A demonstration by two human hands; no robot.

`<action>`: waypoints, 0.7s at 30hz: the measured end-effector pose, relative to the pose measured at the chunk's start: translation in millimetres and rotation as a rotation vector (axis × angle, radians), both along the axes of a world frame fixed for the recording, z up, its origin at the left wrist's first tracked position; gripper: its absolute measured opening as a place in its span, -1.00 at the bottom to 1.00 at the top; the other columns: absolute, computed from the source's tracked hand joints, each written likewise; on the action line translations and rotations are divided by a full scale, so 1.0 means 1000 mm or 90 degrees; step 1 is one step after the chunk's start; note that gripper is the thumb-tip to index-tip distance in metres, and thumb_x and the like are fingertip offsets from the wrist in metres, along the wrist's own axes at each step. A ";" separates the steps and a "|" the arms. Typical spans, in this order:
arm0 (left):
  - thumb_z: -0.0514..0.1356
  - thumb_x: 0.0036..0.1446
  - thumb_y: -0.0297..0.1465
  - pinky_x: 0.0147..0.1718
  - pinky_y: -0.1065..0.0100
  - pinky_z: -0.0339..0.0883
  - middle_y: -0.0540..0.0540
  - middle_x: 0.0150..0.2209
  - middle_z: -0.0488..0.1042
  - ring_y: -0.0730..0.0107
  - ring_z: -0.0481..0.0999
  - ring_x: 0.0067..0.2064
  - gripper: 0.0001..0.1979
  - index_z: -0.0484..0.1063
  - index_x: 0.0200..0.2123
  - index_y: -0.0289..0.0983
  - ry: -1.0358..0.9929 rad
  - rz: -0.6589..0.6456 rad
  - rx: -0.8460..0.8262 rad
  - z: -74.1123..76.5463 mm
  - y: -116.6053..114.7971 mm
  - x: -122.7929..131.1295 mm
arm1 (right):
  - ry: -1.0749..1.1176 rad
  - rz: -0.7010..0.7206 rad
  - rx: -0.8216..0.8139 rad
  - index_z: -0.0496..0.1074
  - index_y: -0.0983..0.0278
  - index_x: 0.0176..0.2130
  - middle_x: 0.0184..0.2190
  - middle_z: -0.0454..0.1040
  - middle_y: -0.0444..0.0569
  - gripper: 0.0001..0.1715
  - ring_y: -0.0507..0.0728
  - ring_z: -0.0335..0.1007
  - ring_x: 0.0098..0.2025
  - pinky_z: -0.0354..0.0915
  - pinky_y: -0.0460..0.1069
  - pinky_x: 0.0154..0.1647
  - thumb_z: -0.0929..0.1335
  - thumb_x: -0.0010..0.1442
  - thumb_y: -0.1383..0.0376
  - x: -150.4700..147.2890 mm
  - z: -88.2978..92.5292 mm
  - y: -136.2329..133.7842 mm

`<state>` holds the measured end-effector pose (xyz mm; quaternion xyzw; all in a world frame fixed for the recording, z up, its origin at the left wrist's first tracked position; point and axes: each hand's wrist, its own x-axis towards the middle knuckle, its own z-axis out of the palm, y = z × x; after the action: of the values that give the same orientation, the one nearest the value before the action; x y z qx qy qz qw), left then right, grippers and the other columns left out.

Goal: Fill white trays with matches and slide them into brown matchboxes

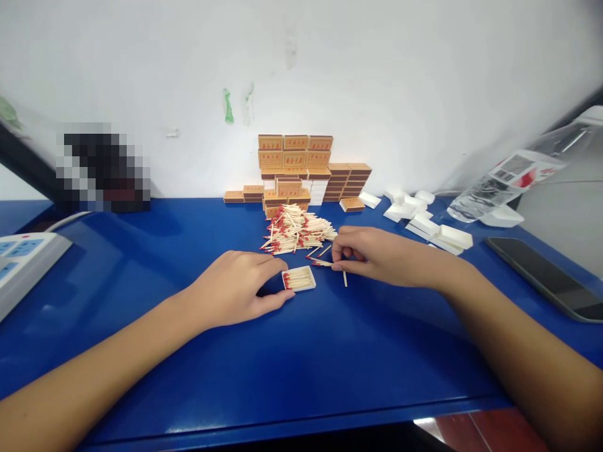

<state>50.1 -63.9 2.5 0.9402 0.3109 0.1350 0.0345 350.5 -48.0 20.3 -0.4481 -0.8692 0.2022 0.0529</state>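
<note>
Left hand (235, 285) grasps matchbox tray (304, 289) across its width (likely for steadiness); right hand (362, 252) pinches matches (323, 263) by plain ends, heads clear. Match pile (298, 232) beyond both.

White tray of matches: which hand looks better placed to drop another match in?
Probably the right hand: it appears to pinch matches to the right of the white tray, close to the match pile. The left hand is at the tray's left end, seemingly holding it.
</note>
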 end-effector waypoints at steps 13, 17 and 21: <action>0.25 0.35 -0.19 -0.39 0.33 0.25 -0.01 -0.35 0.59 0.35 0.55 -0.39 -0.73 0.58 -0.09 -0.27 0.002 -0.004 0.006 -0.002 -0.001 -0.001 | 0.058 0.020 0.079 0.47 0.24 -0.24 -0.34 0.44 -0.06 -0.86 0.10 0.31 -0.31 0.17 0.00 -0.30 0.37 0.37 0.24 -0.020 -0.009 -0.001; 0.26 0.34 -0.19 -0.39 0.34 0.25 -0.01 -0.36 0.60 0.35 0.55 -0.38 -0.74 0.58 -0.11 -0.27 0.002 -0.003 0.003 -0.001 -0.001 0.000 | 0.047 0.007 0.053 0.44 0.24 -0.26 -0.34 0.45 -0.06 -0.81 0.10 0.29 -0.31 0.16 0.00 -0.31 0.35 0.40 0.21 -0.024 -0.009 -0.004; 0.25 0.34 -0.19 -0.40 0.33 0.25 -0.01 -0.38 0.59 0.36 0.54 -0.41 -0.73 0.58 -0.11 -0.29 -0.001 -0.007 0.003 -0.001 -0.001 0.001 | 0.039 0.002 0.023 0.39 0.23 -0.27 -0.32 0.45 -0.05 -0.77 0.11 0.28 -0.30 0.16 0.01 -0.30 0.32 0.44 0.20 -0.025 -0.009 -0.006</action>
<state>50.6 -64.8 1.5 0.9419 0.3050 0.1365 0.0333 325.2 -53.7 10.9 -0.4395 -0.8713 0.2004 0.0873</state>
